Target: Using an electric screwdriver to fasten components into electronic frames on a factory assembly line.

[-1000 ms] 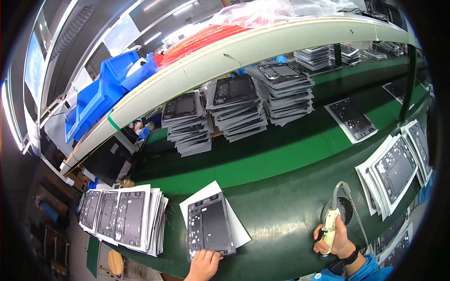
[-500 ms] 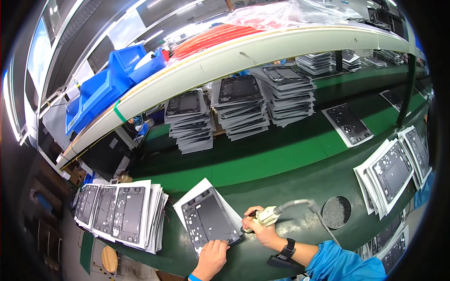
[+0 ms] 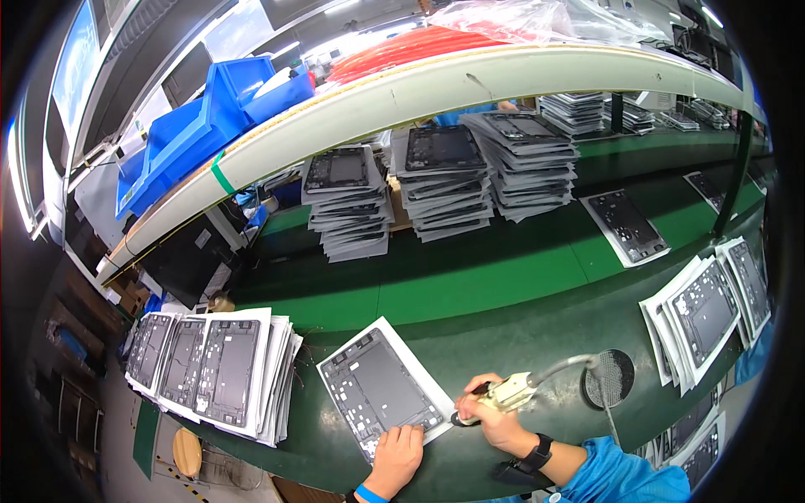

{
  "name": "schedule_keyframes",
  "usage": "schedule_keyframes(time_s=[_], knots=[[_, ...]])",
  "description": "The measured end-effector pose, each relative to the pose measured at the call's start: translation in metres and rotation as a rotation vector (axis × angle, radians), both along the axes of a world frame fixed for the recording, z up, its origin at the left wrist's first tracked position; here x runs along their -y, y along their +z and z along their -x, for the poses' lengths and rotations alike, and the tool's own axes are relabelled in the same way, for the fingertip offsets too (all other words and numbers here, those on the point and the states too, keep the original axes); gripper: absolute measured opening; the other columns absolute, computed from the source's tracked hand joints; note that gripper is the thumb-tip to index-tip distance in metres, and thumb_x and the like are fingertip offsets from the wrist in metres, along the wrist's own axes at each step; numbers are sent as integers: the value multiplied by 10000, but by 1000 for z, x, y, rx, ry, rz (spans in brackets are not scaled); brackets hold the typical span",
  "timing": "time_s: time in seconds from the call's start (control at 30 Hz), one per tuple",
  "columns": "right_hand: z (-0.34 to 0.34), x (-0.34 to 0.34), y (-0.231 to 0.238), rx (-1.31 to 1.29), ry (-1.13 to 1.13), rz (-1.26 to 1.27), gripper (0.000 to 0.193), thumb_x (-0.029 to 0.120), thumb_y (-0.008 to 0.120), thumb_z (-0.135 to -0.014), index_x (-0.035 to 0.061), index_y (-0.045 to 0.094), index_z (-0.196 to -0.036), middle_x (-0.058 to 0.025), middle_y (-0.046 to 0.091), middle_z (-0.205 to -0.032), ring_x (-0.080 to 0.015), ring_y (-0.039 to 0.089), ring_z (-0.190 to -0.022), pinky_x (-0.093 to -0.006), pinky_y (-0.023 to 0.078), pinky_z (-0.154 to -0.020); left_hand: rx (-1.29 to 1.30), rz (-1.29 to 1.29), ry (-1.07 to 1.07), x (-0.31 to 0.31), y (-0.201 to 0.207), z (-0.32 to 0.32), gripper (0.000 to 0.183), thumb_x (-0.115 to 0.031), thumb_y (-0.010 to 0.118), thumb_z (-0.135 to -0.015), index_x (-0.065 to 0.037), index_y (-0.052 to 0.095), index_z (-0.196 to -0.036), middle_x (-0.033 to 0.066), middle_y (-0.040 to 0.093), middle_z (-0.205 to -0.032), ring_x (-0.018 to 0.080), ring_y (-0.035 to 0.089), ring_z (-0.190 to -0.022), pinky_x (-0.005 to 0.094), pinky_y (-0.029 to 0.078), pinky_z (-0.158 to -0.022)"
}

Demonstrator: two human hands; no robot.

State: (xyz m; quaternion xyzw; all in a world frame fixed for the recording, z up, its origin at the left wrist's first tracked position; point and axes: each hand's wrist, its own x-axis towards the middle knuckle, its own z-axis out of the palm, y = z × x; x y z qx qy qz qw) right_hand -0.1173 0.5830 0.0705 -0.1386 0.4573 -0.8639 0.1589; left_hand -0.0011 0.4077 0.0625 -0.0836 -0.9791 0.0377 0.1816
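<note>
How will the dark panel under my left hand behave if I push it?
The dark panel lies flat with straight edges, so it's probably stiff. The loose white sheet beneath may let it slide on the bench top. Its exposed small parts suggest it could be fragile if pressed.

A long pale shelf [image 3: 402,101] arcs from 9 o'clock through 12 to 2, above a dark green workbench [image 3: 520,348] with a brighter green strip [image 3: 470,281] along it. A dark post [image 3: 736,172] stands between 2 and 3. At 10 shines a bluish pane [image 3: 77,63]; strip lights glow at 9 [image 3: 17,180] and 2 [image 3: 711,15]. Toward 7, a round wooden stool seat [image 3: 186,453] shows above grey floor [image 3: 124,427] with striped tape [image 3: 178,476].
</note>
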Motion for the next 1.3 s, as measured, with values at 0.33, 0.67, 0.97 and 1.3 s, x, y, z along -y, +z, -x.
schedule_keyframes(time_s=[0.33,0.67,0.97,1.3], knots=[[23,-22,8,-30,-129,143,259,-61,611,-828,44,499,-1036,-61,573,-656,-181,577,-610,-381,497,-758,9,-214,37,-12,-5,13,171,-205,691,-824,-97,637,-946,16,561,-818,203,570,-782,336,445,-639],[28,-42,12,31,-156,154,256,-19,613,-794,54,517,-1019,-52,558,-641,-196,559,-583,-407,484,-769,105,-195,140,-36,14,26,205,-198,721,-790,-65,662,-935,40,583,-842,244,585,-801,369,484,-659],[27,-43,12,66,-139,169,237,-17,610,-794,49,523,-1004,-59,550,-639,-191,544,-579,-396,486,-731,92,-70,-9,-26,0,11,300,-80,610,-761,3,609,-1049,85,546,-850,245,581,-801,352,507,-689],[29,-55,18,85,-134,217,243,-71,596,-794,31,524,-1003,-63,554,-661,-178,572,-583,-396,531,-704,179,-162,-140,25,21,-47,306,-50,569,-820,23,585,-1117,174,585,-1022,346,576,-934,412,485,-800]])
